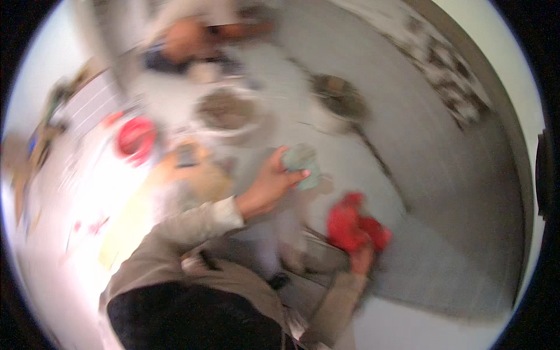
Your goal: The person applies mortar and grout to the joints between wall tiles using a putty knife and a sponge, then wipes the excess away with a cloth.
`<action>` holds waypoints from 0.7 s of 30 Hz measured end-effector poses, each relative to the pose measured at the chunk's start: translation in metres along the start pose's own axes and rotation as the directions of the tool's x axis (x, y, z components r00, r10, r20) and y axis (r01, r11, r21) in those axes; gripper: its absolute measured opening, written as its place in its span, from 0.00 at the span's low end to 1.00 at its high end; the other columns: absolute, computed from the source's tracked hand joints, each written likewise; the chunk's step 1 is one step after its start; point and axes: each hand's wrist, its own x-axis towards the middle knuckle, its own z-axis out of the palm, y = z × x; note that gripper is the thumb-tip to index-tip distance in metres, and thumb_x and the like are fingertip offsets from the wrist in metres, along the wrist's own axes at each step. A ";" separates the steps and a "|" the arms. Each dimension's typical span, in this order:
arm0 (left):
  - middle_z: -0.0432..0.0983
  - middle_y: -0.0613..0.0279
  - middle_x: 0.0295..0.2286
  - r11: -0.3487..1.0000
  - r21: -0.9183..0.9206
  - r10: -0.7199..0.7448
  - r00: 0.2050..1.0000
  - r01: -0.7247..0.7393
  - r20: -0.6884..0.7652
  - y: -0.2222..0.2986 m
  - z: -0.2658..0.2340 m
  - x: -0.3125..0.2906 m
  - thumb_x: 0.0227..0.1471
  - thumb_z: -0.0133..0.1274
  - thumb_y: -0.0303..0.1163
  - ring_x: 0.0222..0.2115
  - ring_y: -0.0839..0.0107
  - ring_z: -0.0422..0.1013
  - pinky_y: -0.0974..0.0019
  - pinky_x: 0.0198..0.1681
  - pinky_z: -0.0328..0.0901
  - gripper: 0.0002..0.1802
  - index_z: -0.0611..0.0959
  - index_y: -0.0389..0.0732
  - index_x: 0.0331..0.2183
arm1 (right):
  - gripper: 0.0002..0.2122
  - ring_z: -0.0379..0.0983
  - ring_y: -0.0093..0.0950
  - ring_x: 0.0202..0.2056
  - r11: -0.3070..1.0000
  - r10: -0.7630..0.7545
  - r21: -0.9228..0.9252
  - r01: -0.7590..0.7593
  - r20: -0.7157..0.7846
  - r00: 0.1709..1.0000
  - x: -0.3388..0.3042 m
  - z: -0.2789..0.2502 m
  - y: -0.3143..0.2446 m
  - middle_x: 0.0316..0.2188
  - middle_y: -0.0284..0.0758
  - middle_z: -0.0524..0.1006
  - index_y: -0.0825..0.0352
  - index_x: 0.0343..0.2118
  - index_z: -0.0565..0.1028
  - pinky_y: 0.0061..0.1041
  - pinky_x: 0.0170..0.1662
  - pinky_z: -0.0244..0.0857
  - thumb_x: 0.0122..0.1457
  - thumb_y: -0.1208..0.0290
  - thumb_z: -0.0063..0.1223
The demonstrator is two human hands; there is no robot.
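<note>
My left hand [267, 185] is closed round a pale green, rounded object [303, 165], held up near the middle of the view. Its top looks greyish, and blur hides its exact kind. Lower and to the right, my right hand [362, 258] grips a bunched red cloth [349, 223]. The cloth covers most of those fingers. Both forearms wear light brown sleeves, and a gap separates the two hands.
Beyond my hands stand a white bucket [255, 123] of grey-brown material and a second bucket [319, 116]. A red container [153, 140] sits at left, near a yellowish sheet [219, 182]. Another person [185, 39] crouches at the far side. Grey tiles [461, 204] extend rightward.
</note>
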 end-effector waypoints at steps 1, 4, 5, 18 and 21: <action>0.78 0.63 0.35 0.999 0.024 0.046 0.998 -0.045 -0.050 0.010 -0.037 0.006 0.51 0.63 0.31 0.30 0.78 0.72 0.72 0.32 0.66 0.26 0.72 0.38 0.49 | 0.19 0.69 0.36 0.53 0.915 0.247 0.361 -0.180 -0.149 0.958 0.009 0.003 -0.009 0.53 0.39 0.71 0.68 0.56 0.67 0.41 0.56 0.65 0.64 0.65 0.44; 0.77 0.67 0.31 0.976 0.213 0.119 0.930 -0.045 -0.347 0.039 -0.151 0.012 0.52 0.62 0.31 0.28 0.80 0.70 0.74 0.29 0.64 0.23 0.73 0.41 0.48 | 0.19 0.67 0.35 0.56 0.932 0.325 0.288 -0.222 -0.387 0.863 0.006 0.034 -0.033 0.55 0.38 0.69 0.64 0.55 0.68 0.41 0.56 0.64 0.64 0.63 0.45; 0.77 0.68 0.31 0.985 0.168 0.098 0.903 -0.029 -0.418 0.047 -0.186 0.014 0.53 0.61 0.32 0.28 0.81 0.70 0.74 0.28 0.63 0.21 0.74 0.41 0.47 | 0.18 0.67 0.35 0.55 0.946 0.323 0.188 -0.264 -0.492 0.808 0.006 0.042 -0.044 0.55 0.38 0.69 0.64 0.55 0.68 0.41 0.56 0.64 0.64 0.63 0.45; 0.82 0.53 0.34 0.401 0.812 0.575 0.573 0.425 -0.584 0.072 -0.468 -0.011 0.50 0.60 0.37 0.35 0.62 0.78 0.62 0.39 0.71 0.19 0.82 0.40 0.44 | 0.16 0.68 0.31 0.53 0.943 0.333 0.131 -0.306 -0.380 0.863 0.015 0.031 -0.033 0.52 0.36 0.71 0.64 0.54 0.69 0.36 0.54 0.66 0.64 0.67 0.44; 0.80 0.44 0.37 0.083 0.936 0.516 0.789 0.342 -0.334 0.064 -0.484 0.001 0.48 0.60 0.38 0.39 0.49 0.76 0.55 0.43 0.69 0.23 0.80 0.35 0.44 | 0.16 0.69 0.30 0.52 0.968 0.239 0.146 -0.202 -0.318 0.917 -0.013 0.019 -0.033 0.51 0.35 0.72 0.64 0.54 0.69 0.34 0.54 0.66 0.64 0.68 0.44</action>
